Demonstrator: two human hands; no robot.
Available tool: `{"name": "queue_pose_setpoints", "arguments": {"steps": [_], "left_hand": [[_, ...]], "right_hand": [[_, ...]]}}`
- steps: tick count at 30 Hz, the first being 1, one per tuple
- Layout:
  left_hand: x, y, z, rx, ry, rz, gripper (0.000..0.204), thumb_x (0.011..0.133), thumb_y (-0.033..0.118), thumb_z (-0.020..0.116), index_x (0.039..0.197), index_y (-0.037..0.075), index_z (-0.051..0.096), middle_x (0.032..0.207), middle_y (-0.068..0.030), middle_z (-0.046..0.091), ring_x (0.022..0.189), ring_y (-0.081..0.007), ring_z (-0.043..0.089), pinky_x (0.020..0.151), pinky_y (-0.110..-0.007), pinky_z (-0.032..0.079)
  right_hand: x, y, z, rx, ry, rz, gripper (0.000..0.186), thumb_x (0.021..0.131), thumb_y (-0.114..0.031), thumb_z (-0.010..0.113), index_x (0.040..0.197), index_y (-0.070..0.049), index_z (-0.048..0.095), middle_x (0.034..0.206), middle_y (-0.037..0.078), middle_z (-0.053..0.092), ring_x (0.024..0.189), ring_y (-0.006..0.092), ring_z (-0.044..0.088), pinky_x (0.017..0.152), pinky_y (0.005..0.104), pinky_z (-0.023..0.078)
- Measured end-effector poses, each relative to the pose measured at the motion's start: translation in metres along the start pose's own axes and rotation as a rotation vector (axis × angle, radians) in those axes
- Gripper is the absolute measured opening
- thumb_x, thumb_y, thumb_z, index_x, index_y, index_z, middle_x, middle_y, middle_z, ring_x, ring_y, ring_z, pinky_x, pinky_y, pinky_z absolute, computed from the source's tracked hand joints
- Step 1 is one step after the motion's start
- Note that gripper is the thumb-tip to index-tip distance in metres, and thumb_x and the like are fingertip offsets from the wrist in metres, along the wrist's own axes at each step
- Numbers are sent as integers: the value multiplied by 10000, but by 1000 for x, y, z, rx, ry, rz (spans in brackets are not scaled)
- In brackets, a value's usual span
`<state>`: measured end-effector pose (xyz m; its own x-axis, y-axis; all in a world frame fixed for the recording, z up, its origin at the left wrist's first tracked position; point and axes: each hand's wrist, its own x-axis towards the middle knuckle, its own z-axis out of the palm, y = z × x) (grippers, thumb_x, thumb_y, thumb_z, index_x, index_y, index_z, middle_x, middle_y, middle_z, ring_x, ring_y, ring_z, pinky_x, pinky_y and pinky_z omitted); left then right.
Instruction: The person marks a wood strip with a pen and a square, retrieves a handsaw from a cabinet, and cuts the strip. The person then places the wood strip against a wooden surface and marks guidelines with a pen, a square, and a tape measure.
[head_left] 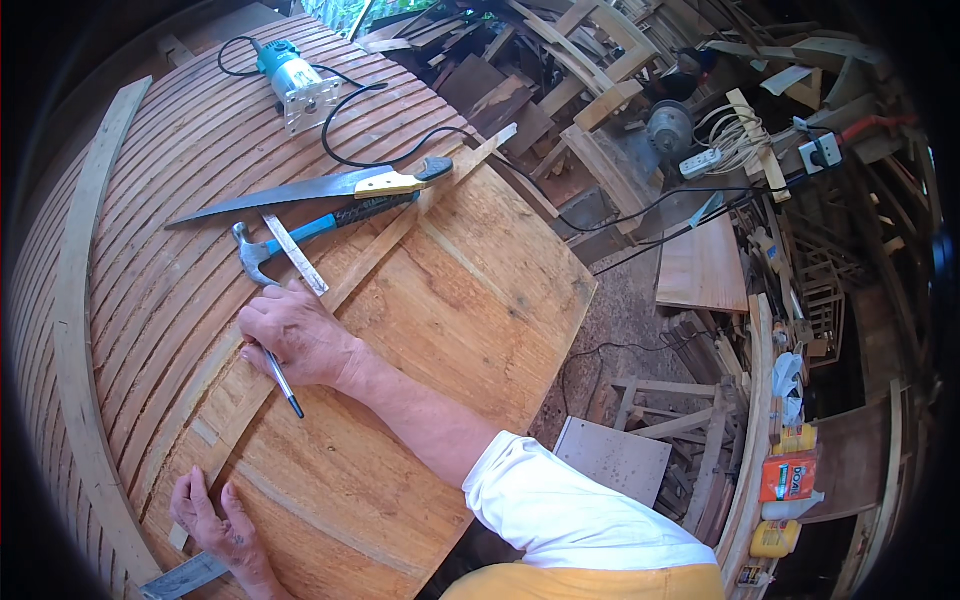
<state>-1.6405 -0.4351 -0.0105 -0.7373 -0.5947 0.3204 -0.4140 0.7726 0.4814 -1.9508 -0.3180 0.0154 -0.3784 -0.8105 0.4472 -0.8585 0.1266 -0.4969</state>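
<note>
From the head camera, your right hand (pixel 297 335) sits left of the frame's centre, fingers curled and pressed together around a pen (pixel 282 379), whose tip points down and to the right past your wrist. The hand rests on a long thin wooden strip (pixel 345 280) that runs diagonally from the lower left up toward the upper middle, lying along the left edge of the big plywood board (pixel 450 300).

Your left hand (pixel 212 520) is at the lower left of the frame, fingers spread flat and pressing on the lower end of that same strip. Just below it, touching your wrist area, lies a flat metal blade (pixel 185 577) at the bottom edge.

Above your right hand, just beside the knuckles, a metal ruler (pixel 295 254) lies across a hammer (pixel 262 250) with a blue handle. A handsaw (pixel 310 190) with a yellow grip lies just above them. In the upper left of the frame a teal power router (pixel 292 78) stands on the slatted curved surface (pixel 150 200), its black cord (pixel 345 135) looping to the right.
</note>
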Motion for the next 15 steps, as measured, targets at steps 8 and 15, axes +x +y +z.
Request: {"name": "queue_pose_setpoints", "arguments": {"steps": [8, 15], "left_hand": [[0, 1, -1, -21, 2, -4, 427, 975, 92, 694, 1372, -55, 630, 1333, -207, 596, 1253, -365, 526, 1094, -472, 411], [0, 2, -1, -23, -2, -17, 437, 965, 76, 696, 1374, -62, 629, 1331, -208, 596, 1252, -365, 527, 1093, -468, 412]], "right_hand": [[-1, 2, 1, -14, -31, -1, 255, 828, -243, 798, 869, -119, 579, 864, 53, 605, 906, 274, 633, 787, 433, 426], [0, 0, 1, -1, -29, 21, 279, 785, -240, 796, 841, -110, 555, 834, 70, 601, 912, 286, 634, 792, 447, 433]]}}
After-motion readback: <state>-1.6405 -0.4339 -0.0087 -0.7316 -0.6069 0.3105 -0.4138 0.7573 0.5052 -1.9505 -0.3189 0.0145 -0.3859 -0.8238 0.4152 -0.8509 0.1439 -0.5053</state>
